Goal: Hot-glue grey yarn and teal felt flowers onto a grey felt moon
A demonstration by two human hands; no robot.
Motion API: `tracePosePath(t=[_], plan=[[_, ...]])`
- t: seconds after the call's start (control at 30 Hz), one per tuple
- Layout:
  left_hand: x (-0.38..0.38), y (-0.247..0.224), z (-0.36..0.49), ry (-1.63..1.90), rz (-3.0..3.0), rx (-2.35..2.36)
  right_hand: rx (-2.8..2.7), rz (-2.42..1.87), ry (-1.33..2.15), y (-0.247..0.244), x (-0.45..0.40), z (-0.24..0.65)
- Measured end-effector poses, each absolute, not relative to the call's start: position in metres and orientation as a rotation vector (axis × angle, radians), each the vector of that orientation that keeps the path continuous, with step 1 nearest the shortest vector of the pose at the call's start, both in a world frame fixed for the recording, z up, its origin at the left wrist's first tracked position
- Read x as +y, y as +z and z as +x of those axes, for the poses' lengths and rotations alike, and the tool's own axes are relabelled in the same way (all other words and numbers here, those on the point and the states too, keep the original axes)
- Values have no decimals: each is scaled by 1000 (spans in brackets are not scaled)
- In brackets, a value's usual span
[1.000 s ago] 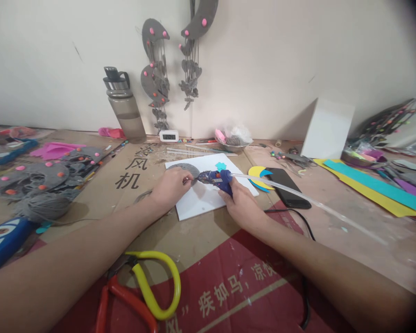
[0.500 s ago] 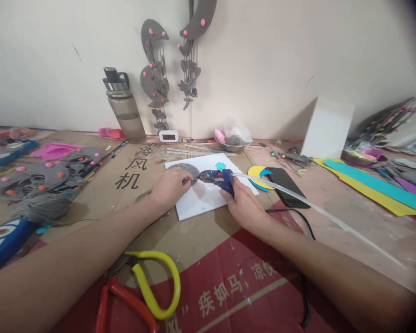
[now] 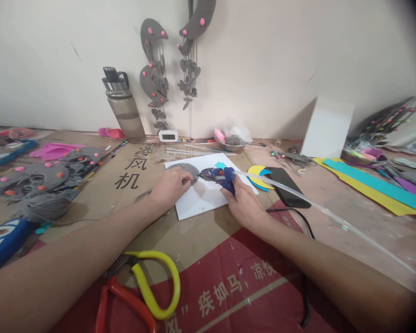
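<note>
My right hand point(image 3: 246, 203) is wrapped round the handle of a blue hot glue gun point(image 3: 223, 176), its nozzle pointing left. A long clear glue stick point(image 3: 312, 206) runs out of its back toward the lower right. Close to the nozzle, my left hand point(image 3: 171, 187) rests over a grey rounded piece point(image 3: 184, 168), partly covering it. Thumb and finger of that hand are pinched together; whatever lies between them is too small to make out. Beneath both lies a white board point(image 3: 194, 208) with a small turquoise cutout point(image 3: 220, 165) on it.
Yellow-and-red-handled scissors point(image 3: 156, 282) lie in front. A black phone point(image 3: 287, 187) and yellow and blue crescents point(image 3: 260, 178) are right of the board. Grey yarn point(image 3: 43, 206) sits left. A water bottle point(image 3: 125, 108) and small clock point(image 3: 168, 135) stand behind. A black cord point(image 3: 307, 222) trails by my right forearm.
The glue gun has shifted very slightly to the right, and the back end of the glue stick has swung a little to the right. My left hand stays in place.
</note>
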State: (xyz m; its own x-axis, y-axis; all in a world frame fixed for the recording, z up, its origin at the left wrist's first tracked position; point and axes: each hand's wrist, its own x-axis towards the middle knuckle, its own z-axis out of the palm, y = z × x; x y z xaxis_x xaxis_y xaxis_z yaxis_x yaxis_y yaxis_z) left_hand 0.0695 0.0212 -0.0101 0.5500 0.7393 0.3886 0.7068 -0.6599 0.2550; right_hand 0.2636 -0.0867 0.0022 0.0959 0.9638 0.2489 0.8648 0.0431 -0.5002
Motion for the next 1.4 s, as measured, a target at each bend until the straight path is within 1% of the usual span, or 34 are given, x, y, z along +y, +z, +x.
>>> tracePosePath(t=[0.6,1.0,1.4], plan=[[20,-7,70,682,2681,1280,-1827,-1844,254,-3,-84,263],[21,-8,69,680,2681,1272,-1771,-1761,229,-5,-84,264],[22,-9,69,674,2701,1271,-1834,-1887,179,-3,-85,263]])
